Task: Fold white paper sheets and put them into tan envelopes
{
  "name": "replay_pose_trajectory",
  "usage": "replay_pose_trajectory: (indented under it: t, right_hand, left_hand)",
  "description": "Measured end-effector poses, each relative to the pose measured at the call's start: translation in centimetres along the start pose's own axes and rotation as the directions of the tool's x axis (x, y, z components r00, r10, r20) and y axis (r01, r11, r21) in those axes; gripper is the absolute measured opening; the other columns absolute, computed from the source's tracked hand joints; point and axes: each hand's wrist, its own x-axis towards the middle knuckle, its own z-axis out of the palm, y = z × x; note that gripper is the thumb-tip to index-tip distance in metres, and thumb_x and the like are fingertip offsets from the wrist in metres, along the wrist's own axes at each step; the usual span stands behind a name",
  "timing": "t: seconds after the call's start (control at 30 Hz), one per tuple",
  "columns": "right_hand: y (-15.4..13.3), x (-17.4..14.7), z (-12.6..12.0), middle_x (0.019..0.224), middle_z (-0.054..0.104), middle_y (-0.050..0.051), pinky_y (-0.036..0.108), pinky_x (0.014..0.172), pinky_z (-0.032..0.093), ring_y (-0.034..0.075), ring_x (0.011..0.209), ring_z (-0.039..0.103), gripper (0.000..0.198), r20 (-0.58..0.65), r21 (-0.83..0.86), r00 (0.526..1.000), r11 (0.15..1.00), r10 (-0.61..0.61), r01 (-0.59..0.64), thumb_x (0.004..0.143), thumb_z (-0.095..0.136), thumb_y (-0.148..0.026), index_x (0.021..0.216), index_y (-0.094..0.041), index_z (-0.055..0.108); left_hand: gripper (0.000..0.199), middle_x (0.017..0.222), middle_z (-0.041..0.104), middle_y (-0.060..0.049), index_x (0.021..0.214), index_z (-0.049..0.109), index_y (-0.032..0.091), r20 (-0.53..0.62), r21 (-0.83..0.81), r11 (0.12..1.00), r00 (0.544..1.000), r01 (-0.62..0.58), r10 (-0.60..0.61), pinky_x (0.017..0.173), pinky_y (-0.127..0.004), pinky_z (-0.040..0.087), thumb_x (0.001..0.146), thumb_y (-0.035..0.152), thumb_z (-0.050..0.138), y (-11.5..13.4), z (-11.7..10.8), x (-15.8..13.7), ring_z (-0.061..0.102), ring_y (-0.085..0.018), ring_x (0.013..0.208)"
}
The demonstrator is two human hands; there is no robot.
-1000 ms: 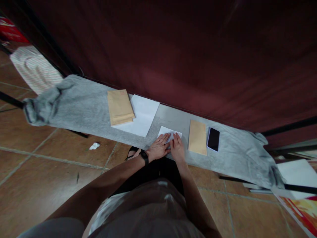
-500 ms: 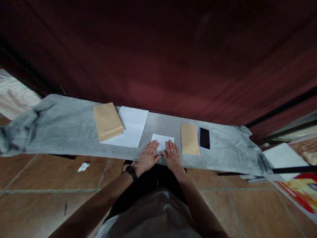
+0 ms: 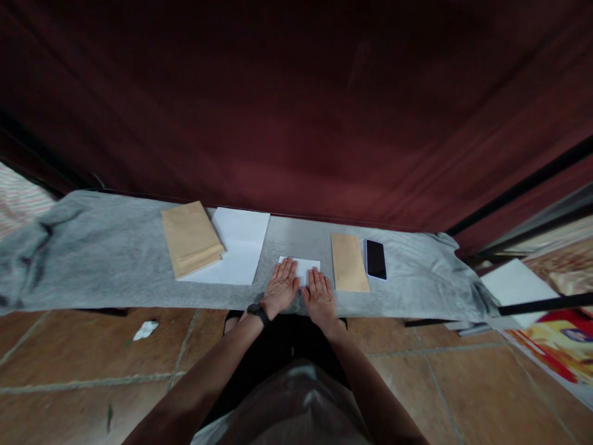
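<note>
On the small white paper (image 3: 305, 265), the left hand (image 3: 280, 288) and right hand (image 3: 320, 299) are laid flat open, nothing gripped; right of it, a kraft envelope (image 3: 349, 262) is placed.

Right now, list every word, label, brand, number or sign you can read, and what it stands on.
No text can be read.
Envelope stack: reddish marks near the top, too small to read.
Single envelope: any print too faint to read.
Red and yellow panel: blue badge, too blurred.
Small white paper: no print visible.
Phone: dark screen, no text.
</note>
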Motion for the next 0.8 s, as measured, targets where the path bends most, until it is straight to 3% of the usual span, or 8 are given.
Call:
replay_pose_trajectory:
  t: [0.27,0.43,0.8]
  right_hand:
    - [-0.9,3.3,-0.9,0.145,0.054,0.019,0.051,0.121,0.023,0.028,0.138,0.048,0.044,0.084,0.032,0.989,0.992,0.120,-0.123,0.101,0.039,-0.023,0.139,-0.007,0.056]
    - [-1.4,4.6,0.2,0.156,0.041,0.014,0.047,0.119,0.028,0.025,0.145,0.038,0.048,0.115,0.052,0.993,0.999,0.012,-0.018,0.103,0.036,-0.026,0.148,-0.014,0.046]
    - [0.5,2.9,0.9,0.159,0.034,0.018,0.049,0.118,0.027,0.029,0.147,0.033,0.054,0.087,-0.096,0.996,0.995,-0.016,0.024,0.104,0.037,-0.033,0.153,-0.011,0.037]
  left_hand:
    - [0.060,0.161,0.031,-0.017,0.152,0.037,0.009,-0.057,0.029,0.999,0.998,-0.017,0.019,0.124,-0.049,0.019,0.099,0.037,0.037,-0.8,0.0,-0.6,0.021,-0.029,0.152]
    - [0.059,0.161,0.031,-0.016,0.153,0.035,0.011,-0.037,0.093,0.995,0.999,-0.035,0.038,0.123,-0.049,0.020,0.097,0.030,0.037,-0.9,0.2,-0.5,0.021,-0.027,0.152]
    - [0.061,0.162,0.029,-0.017,0.154,0.034,0.009,-0.003,0.208,0.978,1.000,-0.003,0.004,0.124,-0.045,0.022,0.101,0.038,0.035,-0.7,-0.4,-0.9,0.023,-0.026,0.152]
